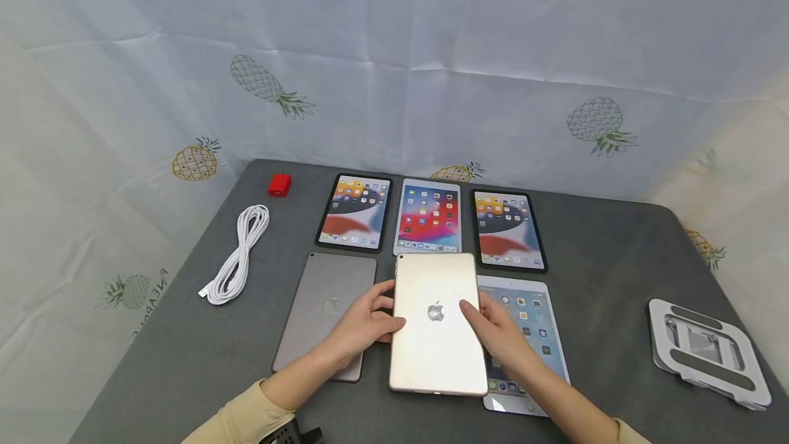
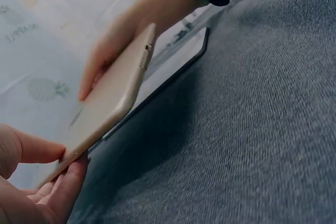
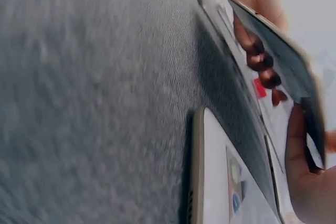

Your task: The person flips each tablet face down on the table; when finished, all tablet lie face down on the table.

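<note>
Both hands hold a gold tablet [image 1: 439, 355] with its back and apple logo facing up. My left hand [image 1: 365, 321] pinches its left edge, thumb on the back and fingers curled beneath. On the opposite edge, my right hand [image 1: 498, 336] grips it with the thumb on the back. Seen from the left wrist, the gold tablet [image 2: 113, 95] is raised and tilted over the cloth. In the right wrist view its dark screen side [image 3: 286, 59] faces down, fingers under it. A grey tablet [image 1: 320, 300] lies face down at left; a white tablet [image 1: 536, 314], screen lit, lies partly beneath the right arm.
Three lit tablets form a back row: a black one [image 1: 355, 213], a white one [image 1: 428, 216] and another black one [image 1: 509, 230]. At left are a coiled white cable [image 1: 237, 259] and a red charger [image 1: 279, 185]. A folded stand [image 1: 709, 351] lies at right on the grey table [image 1: 607, 279].
</note>
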`<move>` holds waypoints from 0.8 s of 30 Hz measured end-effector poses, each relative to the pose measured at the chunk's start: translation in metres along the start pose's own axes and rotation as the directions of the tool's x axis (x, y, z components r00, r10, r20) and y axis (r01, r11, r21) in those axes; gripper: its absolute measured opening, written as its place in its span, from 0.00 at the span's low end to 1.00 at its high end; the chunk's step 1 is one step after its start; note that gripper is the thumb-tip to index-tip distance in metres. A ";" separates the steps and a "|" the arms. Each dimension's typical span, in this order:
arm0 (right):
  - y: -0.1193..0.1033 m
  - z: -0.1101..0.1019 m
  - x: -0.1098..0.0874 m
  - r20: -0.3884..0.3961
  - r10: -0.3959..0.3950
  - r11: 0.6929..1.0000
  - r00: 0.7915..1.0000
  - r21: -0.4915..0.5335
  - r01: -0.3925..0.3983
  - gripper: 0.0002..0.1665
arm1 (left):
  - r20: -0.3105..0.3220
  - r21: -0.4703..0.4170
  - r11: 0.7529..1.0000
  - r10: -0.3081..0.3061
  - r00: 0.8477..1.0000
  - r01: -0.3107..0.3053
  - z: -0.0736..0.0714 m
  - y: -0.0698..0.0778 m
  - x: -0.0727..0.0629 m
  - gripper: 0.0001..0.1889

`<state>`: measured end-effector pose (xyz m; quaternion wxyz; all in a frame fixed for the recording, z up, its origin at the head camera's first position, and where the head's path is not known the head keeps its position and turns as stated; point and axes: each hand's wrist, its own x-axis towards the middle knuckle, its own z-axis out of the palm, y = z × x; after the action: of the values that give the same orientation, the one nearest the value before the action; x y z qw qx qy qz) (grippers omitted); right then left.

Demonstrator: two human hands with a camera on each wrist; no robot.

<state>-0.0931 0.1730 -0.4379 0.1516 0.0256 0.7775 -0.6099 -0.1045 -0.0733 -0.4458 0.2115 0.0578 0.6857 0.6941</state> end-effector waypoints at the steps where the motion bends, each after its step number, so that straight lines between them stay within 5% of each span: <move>1: 0.001 0.000 0.001 0.013 -0.011 0.999 1.000 -0.036 0.011 0.28 | -0.002 0.010 1.000 0.006 1.000 -0.006 -0.002 0.000 0.000 0.39; 8: 0.007 -0.001 0.006 0.132 -0.082 0.965 0.988 -0.237 0.111 0.39 | -0.020 0.072 0.997 0.023 1.000 -0.022 -0.011 -0.001 -0.003 0.38; 16: 0.007 0.000 0.005 0.160 -0.126 0.903 0.979 -0.391 0.180 0.49 | -0.020 0.107 0.993 0.058 0.998 -0.056 -0.013 -0.005 -0.006 0.38; 19: 0.006 0.000 0.005 0.165 -0.136 0.884 0.977 -0.424 0.195 0.46 | -0.024 0.125 0.991 0.054 0.998 -0.051 -0.013 -0.007 -0.006 0.37; 24: 0.002 0.000 0.007 0.150 -0.148 0.812 0.978 -0.546 0.207 0.32 | -0.030 0.150 0.987 0.062 0.998 -0.056 -0.013 -0.008 -0.005 0.37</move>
<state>-0.0990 0.1729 -0.4418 0.1340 -0.1232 0.9118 -0.3682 -0.1035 -0.0871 -0.4530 0.1739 0.0815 0.7372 0.6478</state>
